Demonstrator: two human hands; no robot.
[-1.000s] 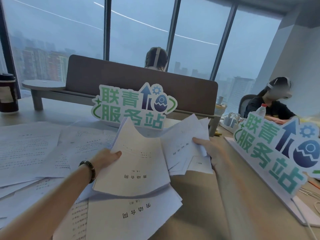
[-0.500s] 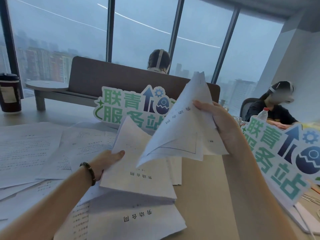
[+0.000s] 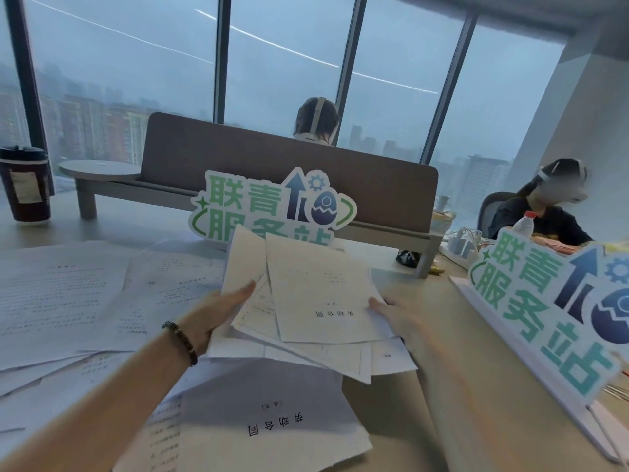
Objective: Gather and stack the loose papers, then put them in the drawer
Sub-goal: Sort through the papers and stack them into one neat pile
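The loose papers (image 3: 316, 294) sit fanned and crooked between my two grips, raised a little above the counter (image 3: 408, 420). My left hand (image 3: 211, 315) holds the bundle's left edge, thumb laid on top; my right hand (image 3: 398, 318) holds the right edge, its fingers tucked under where I cannot see them. To do this step well, I judge I should loosen both holds slightly, stand the sheets on end and tap them on the counter until the edges line up. More sheets (image 3: 61, 294) lie spread to the left and a titled page (image 3: 269, 424) lies below, all ungathered. Two cut-out signs (image 3: 272, 206) stand nearby. No drawer shows.
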